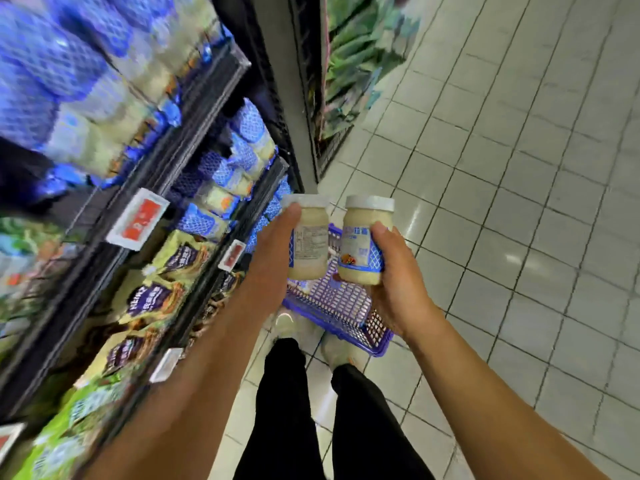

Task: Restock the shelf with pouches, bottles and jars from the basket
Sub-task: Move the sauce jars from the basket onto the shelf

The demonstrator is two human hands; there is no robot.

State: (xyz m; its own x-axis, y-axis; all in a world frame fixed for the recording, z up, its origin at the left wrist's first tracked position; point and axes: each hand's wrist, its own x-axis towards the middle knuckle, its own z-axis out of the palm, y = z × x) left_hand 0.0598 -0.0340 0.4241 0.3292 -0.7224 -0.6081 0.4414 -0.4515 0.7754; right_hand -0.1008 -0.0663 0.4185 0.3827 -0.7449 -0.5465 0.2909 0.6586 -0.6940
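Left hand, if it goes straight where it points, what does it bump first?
Likely the dark shelf-end post just ahead of the left hand and its jar. Depth is unclear, so it may only cross floor tiles first.

Two upright jars of pale creamy sauce, with white lids and blue-and-white labels, sit side by side just above the purple mesh basket [346,306] on the floor. The left hand [277,251] grips the left jar [310,244] and the right hand [398,282] grips the right jar [363,251].
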